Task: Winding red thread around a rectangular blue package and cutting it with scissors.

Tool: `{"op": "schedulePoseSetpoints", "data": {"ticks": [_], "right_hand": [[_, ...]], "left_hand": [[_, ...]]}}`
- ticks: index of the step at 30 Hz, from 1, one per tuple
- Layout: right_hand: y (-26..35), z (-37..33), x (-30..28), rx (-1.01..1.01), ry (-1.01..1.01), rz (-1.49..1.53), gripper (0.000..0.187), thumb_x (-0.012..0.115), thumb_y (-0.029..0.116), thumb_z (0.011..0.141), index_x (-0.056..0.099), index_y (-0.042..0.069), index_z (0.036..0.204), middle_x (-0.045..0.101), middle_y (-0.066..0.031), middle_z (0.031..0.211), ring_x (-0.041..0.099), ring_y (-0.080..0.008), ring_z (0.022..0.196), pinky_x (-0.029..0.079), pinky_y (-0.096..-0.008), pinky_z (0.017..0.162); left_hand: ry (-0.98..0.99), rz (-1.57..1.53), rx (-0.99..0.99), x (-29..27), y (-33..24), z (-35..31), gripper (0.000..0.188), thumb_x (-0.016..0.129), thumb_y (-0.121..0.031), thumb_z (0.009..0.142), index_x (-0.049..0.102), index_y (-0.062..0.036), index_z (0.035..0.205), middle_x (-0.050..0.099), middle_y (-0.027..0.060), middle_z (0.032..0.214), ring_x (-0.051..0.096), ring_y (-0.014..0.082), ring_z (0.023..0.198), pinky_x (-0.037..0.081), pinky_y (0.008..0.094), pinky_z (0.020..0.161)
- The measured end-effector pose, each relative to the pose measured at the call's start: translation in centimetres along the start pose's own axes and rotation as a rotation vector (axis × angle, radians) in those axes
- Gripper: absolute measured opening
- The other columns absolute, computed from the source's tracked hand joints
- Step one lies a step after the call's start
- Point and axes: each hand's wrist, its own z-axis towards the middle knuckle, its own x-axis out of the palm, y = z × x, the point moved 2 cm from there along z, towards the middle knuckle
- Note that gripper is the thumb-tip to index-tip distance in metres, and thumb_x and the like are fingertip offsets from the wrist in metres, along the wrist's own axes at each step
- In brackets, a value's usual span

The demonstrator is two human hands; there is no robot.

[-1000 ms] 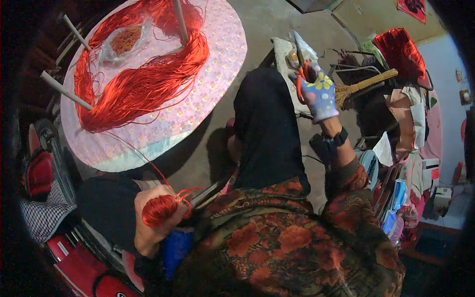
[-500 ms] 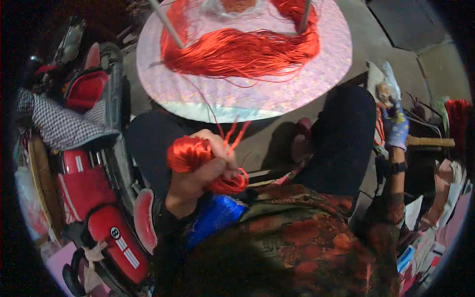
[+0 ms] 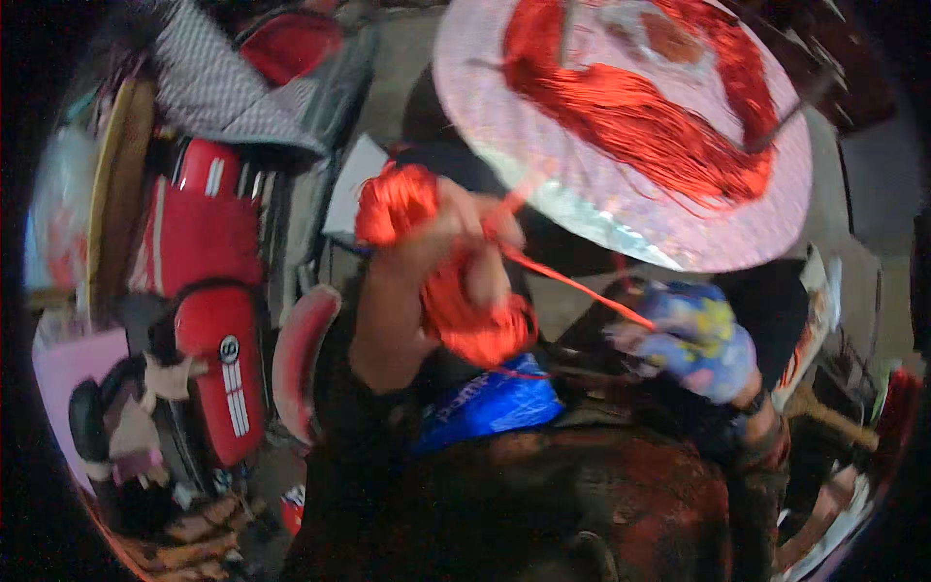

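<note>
A bundle of glossy red cord (image 3: pixel 480 315) is gripped in my left hand (image 3: pixel 427 257), bulging out above and below the fingers. From it a red strand (image 3: pixel 577 288) runs taut down to the right. Its far end is pinched in my right hand (image 3: pixel 693 339), which wears a blue patterned glove with the fingertips bare; motion smears them somewhat. Beyond both hands stands a round pink patterned board (image 3: pixel 621 218). Around upright rods on it lies a large loop of loose red thread (image 3: pixel 645 126).
A blue plastic package (image 3: pixel 490 407) rests against my lap under the left hand. To the left are a red-and-black padded seat (image 3: pixel 213 378) and a checked cloth (image 3: pixel 218 87). A wooden handle (image 3: pixel 832 422) sticks out at the right.
My right hand has come in from the far right side and now holds a strand pulled from the bundle. The view has turned, so the board appears further right and tilted.
</note>
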Motion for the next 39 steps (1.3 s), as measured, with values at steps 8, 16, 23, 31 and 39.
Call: {"op": "schedulePoseSetpoints", "data": {"ticks": [8, 16, 23, 31, 39], "right_hand": [[0.5, -2.3, 0.0, 0.464, -0.278, -0.219, 0.029, 0.069, 0.034, 0.077, 0.058, 0.008, 0.085, 0.059, -0.0058, 0.082, 0.058, -0.0249, 0.079, 0.042, -0.0357, 0.068], [1.7, -0.2, 2.2, 0.037, 0.033, -0.827, 0.029, 0.049, 0.031, 0.088, 0.065, 0.022, 0.11, 0.061, -0.0022, 0.116, 0.057, -0.024, 0.094, 0.041, -0.0379, 0.079], [4.9, 7.5, 5.3, 0.076, 0.119, -0.533, 0.021, 0.071, 0.028, 0.082, 0.068, 0.012, 0.096, 0.068, -0.0014, 0.087, 0.061, -0.0207, 0.072, 0.045, -0.0328, 0.06], [2.5, 4.7, 5.9, 0.022, 0.151, -0.154, 0.02, 0.07, 0.023, 0.081, 0.068, 0.012, 0.098, 0.067, -0.005, 0.084, 0.061, -0.0263, 0.071, 0.047, -0.0347, 0.062], [2.0, 3.2, 6.7, -0.028, 0.252, -0.129, 0.025, 0.069, 0.022, 0.08, 0.066, 0.012, 0.103, 0.066, -0.008, 0.09, 0.061, -0.0299, 0.076, 0.049, -0.0361, 0.068]], "left_hand": [[-0.729, 0.139, 0.395, -17.7, -4.0, -3.0, 0.053, 0.049, -0.035, 0.099, 0.039, 0.0077, 0.129, 0.048, 0.0227, 0.129, 0.05, 0.0313, 0.119, 0.04, 0.0406, 0.104], [-0.504, 0.405, 0.089, -11.8, -5.3, -6.8, 0.038, 0.061, -0.01, 0.089, 0.049, 0.0044, 0.122, 0.051, 0.0197, 0.127, 0.061, 0.0236, 0.106, 0.055, 0.0296, 0.075], [-0.044, 0.597, -0.091, 0.2, -2.8, -8.0, 0.072, 0.07, 0.003, 0.07, 0.041, -0.0015, 0.136, 0.049, 0.0163, 0.135, 0.06, 0.0209, 0.108, 0.054, 0.0267, 0.073], [0.028, 1.17, -0.354, 0.1, -4.8, -11.3, 0.066, 0.078, -0.014, 0.067, 0.054, -0.0044, 0.128, 0.066, -0.0041, 0.068, 0.061, 0.003, 0.062, 0.046, 0.0223, 0.073], [-0.24, 1.078, -0.427, -2.5, -0.5, -16.4, 0.052, 0.079, -0.022, 0.073, 0.057, -0.0039, 0.116, 0.066, 0.0076, 0.075, 0.061, 0.0098, 0.069, 0.046, 0.0267, 0.062]]}}
